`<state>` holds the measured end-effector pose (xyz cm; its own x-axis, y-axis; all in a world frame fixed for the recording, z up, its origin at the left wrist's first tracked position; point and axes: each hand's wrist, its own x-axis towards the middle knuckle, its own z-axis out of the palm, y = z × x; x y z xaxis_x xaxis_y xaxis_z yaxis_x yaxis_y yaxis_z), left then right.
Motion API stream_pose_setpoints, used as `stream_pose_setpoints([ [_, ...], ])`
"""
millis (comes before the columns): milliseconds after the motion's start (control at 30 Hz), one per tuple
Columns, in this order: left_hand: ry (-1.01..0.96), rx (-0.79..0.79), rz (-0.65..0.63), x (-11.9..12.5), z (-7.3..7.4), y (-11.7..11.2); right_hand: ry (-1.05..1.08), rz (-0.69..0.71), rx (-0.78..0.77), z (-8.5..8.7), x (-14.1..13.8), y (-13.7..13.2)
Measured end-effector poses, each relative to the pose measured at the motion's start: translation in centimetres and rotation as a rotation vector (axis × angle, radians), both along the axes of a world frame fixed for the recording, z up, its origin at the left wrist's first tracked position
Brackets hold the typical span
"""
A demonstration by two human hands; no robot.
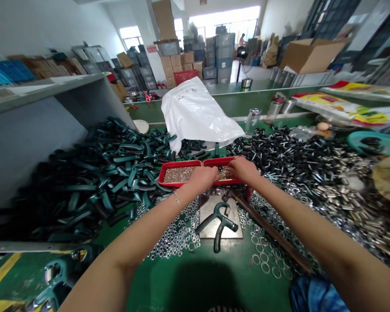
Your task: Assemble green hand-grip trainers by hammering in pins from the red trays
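Observation:
Both my hands reach forward over two red trays of small metal parts. My left hand rests at the seam between the left red tray and the right red tray, fingers curled down into the parts. My right hand is over the right tray, fingers bent into its contents. What either hand pinches is hidden. In front of the trays, a teal-handled hand gripper lies on a small metal plate. A hammer lies along my right forearm.
A large heap of dark teal handles fills the left. Black knobs with screws and metal springs pile up on the right. Loose metal rings lie on the green table. A white plastic bag sits behind the trays.

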<state>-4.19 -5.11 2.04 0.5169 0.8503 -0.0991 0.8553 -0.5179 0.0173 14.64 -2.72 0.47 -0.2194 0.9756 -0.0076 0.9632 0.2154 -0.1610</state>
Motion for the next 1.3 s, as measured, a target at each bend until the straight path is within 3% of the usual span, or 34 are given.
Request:
stream_pose_setpoints([
  [67,0.049,0.045,-0.038,0.9,0.1,3.2,-0.031,-0.034,-0.062,-0.7,-0.9,1.6],
  [167,0.103,0.003,-0.083,2.1,-1.4,6.2,-0.043,-0.056,-0.121,-2.1,-1.7,3.0],
  [300,0.115,-0.028,-0.116,2.6,-3.8,7.1,0.003,-0.029,-0.113,-3.7,-1.8,3.1],
  [400,0.076,0.003,-0.121,2.3,-4.6,6.9,0.074,-0.019,-0.079,-4.3,-1.7,2.9],
  [567,0.019,-0.011,-0.114,2.2,-5.0,7.0,0.264,-0.041,0.033,-2.8,-1.3,3.0],
  [667,-0.029,-0.007,-0.096,1.9,-5.0,6.8,0.443,-0.012,0.071,-1.0,-0.1,1.1],
  [767,-0.129,0.076,-0.05,1.4,-4.8,6.3,0.877,0.019,-0.135,-0.8,1.3,-3.3],
  [833,-0.192,0.13,-0.008,1.0,-4.5,5.8,1.045,0.002,-0.354,-1.9,1.7,-6.8],
  [933,-0.385,0.177,0.023,0.9,-3.8,4.5,1.095,-0.085,-0.472,-4.2,1.4,-10.6],
  [1033,-0.769,0.126,0.035,0.8,-3.3,1.9,1.084,-0.127,-0.459,-5.6,0.6,-11.7],
  [1100,-0.966,-0.013,0.068,0.5,-3.4,-0.8,1.035,-0.128,-0.415,-5.7,0.3,-11.6],
  [1233,-1.124,-0.318,0.233,-1.0,-4.7,-6.3,0.871,-0.102,-0.356,-5.8,0.2,-11.4],
  [1300,-1.11,-0.346,0.297,-1.7,-5.6,-8.5,0.748,-0.036,-0.275,-5.9,0.1,-11.6],
])
